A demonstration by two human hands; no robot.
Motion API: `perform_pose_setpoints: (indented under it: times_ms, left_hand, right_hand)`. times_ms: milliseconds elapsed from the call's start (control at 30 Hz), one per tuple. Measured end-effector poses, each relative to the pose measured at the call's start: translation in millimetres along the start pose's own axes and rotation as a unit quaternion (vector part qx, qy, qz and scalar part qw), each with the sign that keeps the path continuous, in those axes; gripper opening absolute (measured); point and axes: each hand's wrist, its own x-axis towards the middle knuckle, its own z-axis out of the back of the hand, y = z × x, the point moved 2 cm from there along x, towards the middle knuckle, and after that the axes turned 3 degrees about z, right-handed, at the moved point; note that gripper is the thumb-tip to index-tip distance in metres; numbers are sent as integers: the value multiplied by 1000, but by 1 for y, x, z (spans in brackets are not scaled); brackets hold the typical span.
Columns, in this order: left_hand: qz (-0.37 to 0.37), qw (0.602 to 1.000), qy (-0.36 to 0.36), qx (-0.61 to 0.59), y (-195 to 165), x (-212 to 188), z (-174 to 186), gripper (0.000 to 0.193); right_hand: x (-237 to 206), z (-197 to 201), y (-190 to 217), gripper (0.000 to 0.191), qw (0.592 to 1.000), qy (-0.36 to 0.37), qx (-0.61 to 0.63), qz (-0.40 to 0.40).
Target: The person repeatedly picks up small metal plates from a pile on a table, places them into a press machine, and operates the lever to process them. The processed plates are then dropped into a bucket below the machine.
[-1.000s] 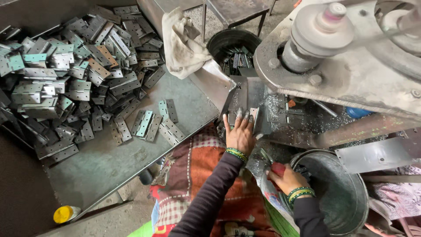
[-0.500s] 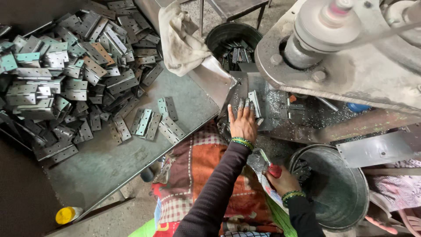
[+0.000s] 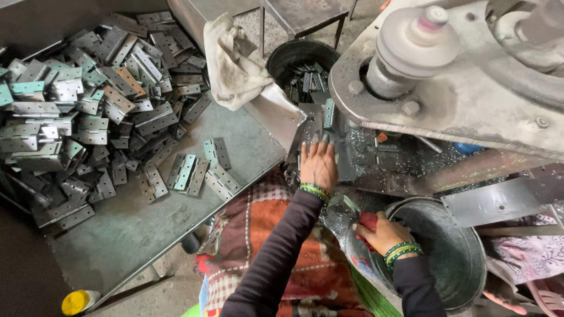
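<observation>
My left hand [image 3: 318, 164] lies flat on the machine's metal bed [image 3: 358, 155], fingers stretched toward a grey hinge [image 3: 328, 113] standing on edge just beyond the fingertips. It grips nothing that I can see. My right hand [image 3: 382, 232] rests on the near rim of a round metal bucket [image 3: 455, 258] and is closed around a small red object [image 3: 368, 221]. A greenish hinge leaf [image 3: 343, 203] lies just left of that hand. Metal shavings cover the bed around my left hand.
A big heap of grey and greenish hinges [image 3: 88, 111] fills the left tray, with a few loose ones [image 3: 200, 170] near its right edge. A black bin [image 3: 302, 64] of hinges, a white rag [image 3: 235, 64], the machine head [image 3: 435, 70] overhead, a yellow cap [image 3: 76, 302].
My left hand has slid forward across the machine bed toward the standing hinge, its fingers drawing closer together. My right hand has stayed on the bucket rim.
</observation>
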Motion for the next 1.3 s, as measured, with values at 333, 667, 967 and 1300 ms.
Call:
perform_pose_setpoints:
  times_ms: [333,667,967,1300]
  left_hand:
    - [-2,997,77,1,22,130,-39,48]
    - [-3,998,53,-20,30,51,-32,39]
    - [-17,999,19,19,-1,-41,-11,60]
    - [38,996,83,26,-6,-5,-21,69]
  right_hand:
    - [3,1,-4,82,998,14,66,12]
    - [4,-8,-7,80,980,0,188,60]
    - [1,11,3,82,1000,10,-3,10]
    - [1,-66,-15,69,994,-18,106,-27]
